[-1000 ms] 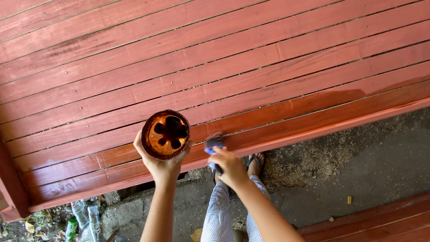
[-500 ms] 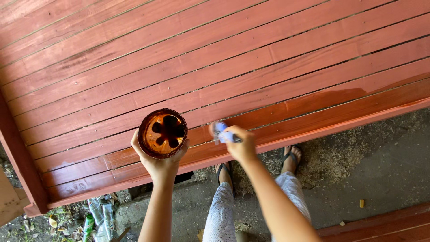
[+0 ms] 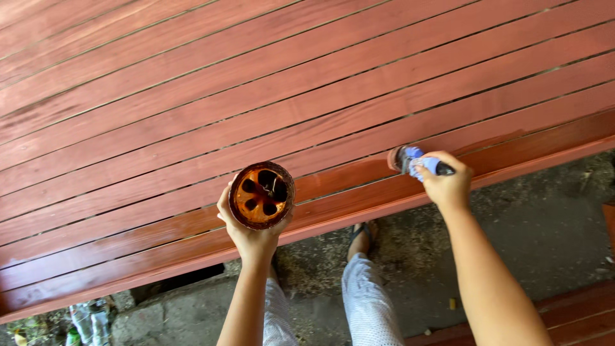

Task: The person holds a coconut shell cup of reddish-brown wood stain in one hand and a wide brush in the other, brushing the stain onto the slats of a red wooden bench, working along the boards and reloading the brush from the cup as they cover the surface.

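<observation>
The left hand (image 3: 252, 232) holds a round tin can stained with orange-brown paint (image 3: 261, 195) from below, its fingers curled around the can's side, above the near edge of the red-brown slatted wooden platform (image 3: 192, 96). The right hand (image 3: 446, 182) closes its fingers tightly on a small paintbrush with a blue handle (image 3: 416, 161). The bristles seem to touch the glossy front plank (image 3: 333, 186), though they look blurred. Below is the grey concrete ground (image 3: 551, 224).

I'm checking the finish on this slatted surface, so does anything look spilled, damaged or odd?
Nothing spilled or broken. The red-brown slatted wooden surface is uneven: glossy and darker on the near planks, matte farther up. The left hand holds a round stain-smeared container upright; the right hand presses a blue-handled brush to a near plank.
</observation>
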A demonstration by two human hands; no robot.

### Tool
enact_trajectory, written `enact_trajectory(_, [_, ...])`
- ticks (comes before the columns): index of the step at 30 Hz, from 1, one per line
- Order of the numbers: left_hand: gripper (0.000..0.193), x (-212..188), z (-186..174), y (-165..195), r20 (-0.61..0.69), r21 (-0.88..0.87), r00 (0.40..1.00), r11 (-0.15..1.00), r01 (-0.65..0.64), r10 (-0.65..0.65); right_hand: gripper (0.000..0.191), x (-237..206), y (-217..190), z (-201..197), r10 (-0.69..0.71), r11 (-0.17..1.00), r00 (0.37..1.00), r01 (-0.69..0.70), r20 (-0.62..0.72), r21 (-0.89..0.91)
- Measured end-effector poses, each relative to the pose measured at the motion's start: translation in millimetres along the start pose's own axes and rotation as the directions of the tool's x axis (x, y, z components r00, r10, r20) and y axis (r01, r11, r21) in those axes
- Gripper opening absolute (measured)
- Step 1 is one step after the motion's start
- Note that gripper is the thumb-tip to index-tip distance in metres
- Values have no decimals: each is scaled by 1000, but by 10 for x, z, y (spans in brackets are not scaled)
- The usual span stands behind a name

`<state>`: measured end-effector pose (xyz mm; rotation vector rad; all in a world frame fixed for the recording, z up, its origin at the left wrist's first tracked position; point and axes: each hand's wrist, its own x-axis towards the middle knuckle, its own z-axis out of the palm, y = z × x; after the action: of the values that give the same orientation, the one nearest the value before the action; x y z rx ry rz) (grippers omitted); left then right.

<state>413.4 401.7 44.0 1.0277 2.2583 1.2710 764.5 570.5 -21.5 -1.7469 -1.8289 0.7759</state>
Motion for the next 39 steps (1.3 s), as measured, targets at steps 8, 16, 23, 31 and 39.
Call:
enact_trajectory(8, [111, -321, 1190, 516, 153, -6, 987, 999, 43, -41, 25, 612, 625, -1144, 165, 982, 980, -174, -106, -72])
enact_trajectory(16, [115, -380, 1750, 1017, 266, 97, 963, 992, -77, 49, 16, -11, -523, -1823, 23, 927, 1000, -16, -14, 375])
enact_trajectory(23, [106, -426, 1890, 1414, 276, 138, 946, 967, -215, 171, 17, 134, -1182, -1157, -58, 967, 983, 11, 176, 254])
enact_trajectory(31, [100, -288, 1987, 1347, 363, 235, 922, 944, -233, 137, 20, 323, -1120, -935, 8, 969, 981, -56, 195, 240])
enact_trajectory(39, [102, -82, 2118, 981, 474, 246, 872, 932, -267, 125, 21, 434, -519, -1205, 315, 764, 908, -415, 275, 494])
